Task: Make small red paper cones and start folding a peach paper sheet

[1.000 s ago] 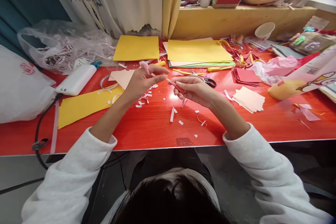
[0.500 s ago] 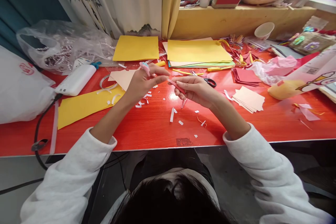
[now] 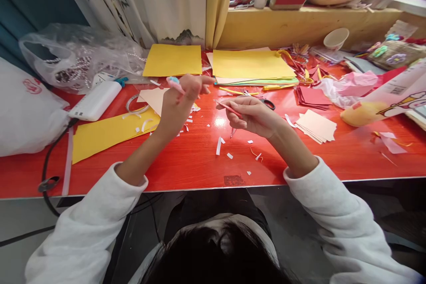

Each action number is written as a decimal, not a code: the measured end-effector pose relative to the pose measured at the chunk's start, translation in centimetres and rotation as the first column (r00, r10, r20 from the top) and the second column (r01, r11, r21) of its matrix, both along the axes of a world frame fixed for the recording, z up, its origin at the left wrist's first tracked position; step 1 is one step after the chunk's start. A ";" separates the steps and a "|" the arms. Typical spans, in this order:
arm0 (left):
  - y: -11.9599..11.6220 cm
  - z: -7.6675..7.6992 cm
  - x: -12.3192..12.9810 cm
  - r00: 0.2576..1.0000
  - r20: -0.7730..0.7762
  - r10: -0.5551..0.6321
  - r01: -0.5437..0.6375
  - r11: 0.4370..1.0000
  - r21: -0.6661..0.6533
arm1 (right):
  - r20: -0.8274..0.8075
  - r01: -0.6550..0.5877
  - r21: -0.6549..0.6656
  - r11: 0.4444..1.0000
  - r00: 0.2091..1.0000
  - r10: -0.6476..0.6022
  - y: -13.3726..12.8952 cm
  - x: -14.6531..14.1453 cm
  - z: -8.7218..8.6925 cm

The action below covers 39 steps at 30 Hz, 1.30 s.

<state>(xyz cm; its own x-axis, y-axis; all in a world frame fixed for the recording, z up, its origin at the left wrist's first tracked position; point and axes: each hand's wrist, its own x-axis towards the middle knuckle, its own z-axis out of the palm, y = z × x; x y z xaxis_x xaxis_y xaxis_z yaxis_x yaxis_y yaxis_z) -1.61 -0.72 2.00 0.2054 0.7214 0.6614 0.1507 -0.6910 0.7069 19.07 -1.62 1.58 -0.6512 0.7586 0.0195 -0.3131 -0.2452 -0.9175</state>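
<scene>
My right hand (image 3: 256,116) pinches a thin pink-red rolled strip (image 3: 229,107), its tip pointing left. Left of it and slightly higher, my left hand (image 3: 183,102) is raised over the table, clear of the strip. Its fingers are partly curled, and a pink and blue item (image 3: 175,84) sits against them; whether they grip it is unclear. Small white paper scraps (image 3: 218,146) lie on the red table (image 3: 193,168) below the hands. Black-handled scissors (image 3: 268,104) rest partly hidden behind my right hand.
Yellow sheets (image 3: 173,60) and a stack of coloured paper (image 3: 251,64) lie at the back. Pale pink squares (image 3: 316,126) and red squares (image 3: 313,97) are on the right. A white power strip (image 3: 96,101), a cable and plastic bags (image 3: 29,111) occupy the left.
My left hand has moved up and away from the strip, and its fingers have curled more. My right hand still holds the strip, with its fingers slightly shifted.
</scene>
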 end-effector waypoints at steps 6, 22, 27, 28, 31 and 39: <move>-0.2 -1.4 -0.8 0.908 -0.335 0.252 -0.124 0.925 0.360 | -0.002 0.085 0.021 0.996 0.996 -0.085 -0.1 -0.1 0.0; -0.3 -1.2 1.2 0.966 0.257 -0.028 0.105 0.951 -0.291 | 0.235 0.285 0.733 0.618 0.746 -0.623 -0.4 -1.8 -0.9; 0.2 -1.6 1.3 0.962 0.254 -0.098 0.204 0.878 -0.434 | 0.250 0.206 0.840 0.501 0.673 -0.696 -0.2 -1.6 -1.5; 0.4 -1.7 1.2 0.966 0.243 -0.093 0.200 0.863 -0.465 | 0.239 0.193 0.864 0.466 0.656 -0.716 -0.2 -1.6 -1.6; 0.8 -1.8 1.2 0.981 0.192 -0.036 0.127 0.865 -0.486 | 0.190 0.146 0.929 0.341 0.603 -0.775 -0.1 -1.4 -1.8; -0.7 -1.2 1.1 0.959 -0.210 0.190 -0.184 0.982 0.049 | -0.006 0.110 0.992 0.058 0.509 -0.861 0.5 -0.5 -1.8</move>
<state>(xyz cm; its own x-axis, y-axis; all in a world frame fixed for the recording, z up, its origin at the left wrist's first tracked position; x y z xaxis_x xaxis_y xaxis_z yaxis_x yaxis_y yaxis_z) -0.55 -1.43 0.75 0.2070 0.7421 0.6375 0.4242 -0.6553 0.6250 18.58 -1.16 -0.24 -0.2645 0.5949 0.7590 0.5967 0.7193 -0.3558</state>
